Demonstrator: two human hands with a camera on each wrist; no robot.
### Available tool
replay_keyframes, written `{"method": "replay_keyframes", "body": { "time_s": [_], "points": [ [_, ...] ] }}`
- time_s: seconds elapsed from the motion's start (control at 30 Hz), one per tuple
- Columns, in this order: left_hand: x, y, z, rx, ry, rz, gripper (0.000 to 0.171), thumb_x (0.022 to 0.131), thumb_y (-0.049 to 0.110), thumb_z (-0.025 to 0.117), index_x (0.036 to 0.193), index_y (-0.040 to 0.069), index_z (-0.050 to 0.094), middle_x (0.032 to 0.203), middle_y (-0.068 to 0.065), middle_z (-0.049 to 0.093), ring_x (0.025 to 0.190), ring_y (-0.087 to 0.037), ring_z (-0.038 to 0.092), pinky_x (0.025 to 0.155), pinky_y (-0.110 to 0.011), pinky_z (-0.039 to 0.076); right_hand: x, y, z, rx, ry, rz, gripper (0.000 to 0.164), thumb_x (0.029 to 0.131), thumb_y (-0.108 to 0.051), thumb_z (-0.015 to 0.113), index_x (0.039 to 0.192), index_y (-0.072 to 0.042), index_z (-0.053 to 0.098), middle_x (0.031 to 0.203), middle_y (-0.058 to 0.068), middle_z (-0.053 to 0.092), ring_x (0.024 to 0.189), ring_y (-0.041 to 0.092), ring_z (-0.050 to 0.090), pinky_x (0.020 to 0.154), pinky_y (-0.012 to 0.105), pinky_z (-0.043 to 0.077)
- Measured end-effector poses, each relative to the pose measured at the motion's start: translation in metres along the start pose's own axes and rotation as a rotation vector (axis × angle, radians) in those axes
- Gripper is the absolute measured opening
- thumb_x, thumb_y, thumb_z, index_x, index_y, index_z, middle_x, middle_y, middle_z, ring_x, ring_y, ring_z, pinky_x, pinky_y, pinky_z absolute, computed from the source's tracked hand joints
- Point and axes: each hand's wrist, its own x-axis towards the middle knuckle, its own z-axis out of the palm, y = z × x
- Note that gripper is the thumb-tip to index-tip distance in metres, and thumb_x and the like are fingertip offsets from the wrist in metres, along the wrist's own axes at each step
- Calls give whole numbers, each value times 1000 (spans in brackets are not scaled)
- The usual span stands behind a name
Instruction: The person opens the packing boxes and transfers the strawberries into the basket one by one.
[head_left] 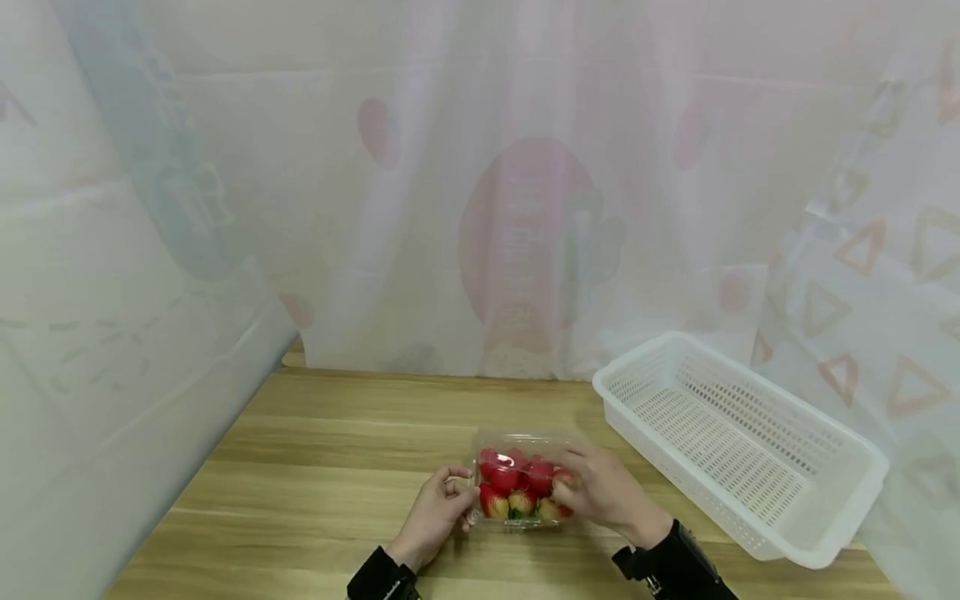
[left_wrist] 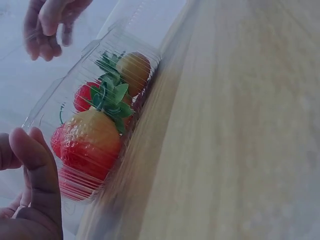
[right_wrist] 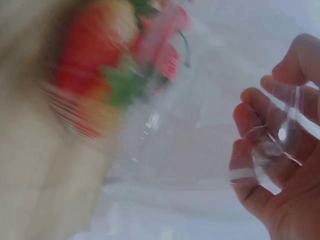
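Observation:
A clear plastic clamshell box (head_left: 517, 525) sits on the wooden table, holding several red-and-yellow strawberries (head_left: 521, 502) with green leaves and round red fruits (head_left: 504, 478). At its left side, my left hand (head_left: 438, 510) pinches the box edge between thumb and fingers; the left wrist view shows the thumb (left_wrist: 37, 165) close against the plastic. My right hand (head_left: 602, 490) is at the box's right side, its fingers curled round a clear plastic edge (right_wrist: 282, 134). Whether that edge belongs to the lid or the base, I cannot tell. Motion blurs the fruit in the right wrist view.
A long white perforated basket (head_left: 686, 477) stands at the right, angled on the table (head_left: 322, 467). Pale printed curtains (head_left: 420, 250) hang behind and along both sides.

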Motion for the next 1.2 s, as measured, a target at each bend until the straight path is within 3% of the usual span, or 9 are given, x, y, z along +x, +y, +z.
{"method": "replay_keyframes", "body": {
  "time_s": [0.13,0.23,0.43,0.6,0.9,1.0,1.2],
  "points": [
    [0,0,0,6,0,-2,41,97,7,61,128,-5,39,75,1,58,59,-9,54,52,-19,48,5,6,-4,-45,53,-9,36,67,-3,80,102,-7,74,93,3,73,81,13,67,70,22,56],
    [1,-1,0,6,7,-7,40,97,7,60,128,-6,38,72,2,56,58,-9,54,52,-19,48,5,10,-4,-43,72,42,38,69,-3,83,106,-5,72,98,5,72,88,18,66,74,28,57],
    [1,-1,0,10,29,-6,41,96,6,61,128,-7,39,72,2,56,57,-9,54,50,-18,48,3,20,-1,41,155,222,37,75,2,79,110,-1,69,105,12,73,98,28,69,82,40,59],
    [0,-1,1,10,37,-1,40,94,6,62,126,-7,41,72,3,56,57,-8,54,50,-17,48,5,28,0,177,196,433,34,85,2,72,118,2,66,112,15,73,101,31,69,86,45,58],
    [1,-5,0,-1,31,8,38,92,5,62,123,-6,41,71,3,56,55,-7,54,50,-16,48,12,45,5,554,116,822,38,103,-6,52,140,1,50,134,21,60,129,36,55,109,48,46],
    [2,-5,0,5,32,7,38,93,5,61,124,-7,41,71,3,56,56,-7,54,50,-16,49,14,51,7,606,91,886,37,105,-8,46,142,-1,50,138,22,58,131,36,54,109,47,46],
    [3,-5,-1,27,51,0,39,95,8,61,126,-7,43,71,3,56,56,-8,54,49,-17,48,18,61,15,610,64,947,38,107,-9,39,144,0,48,137,23,58,127,38,56,105,46,50]
  ]
}}
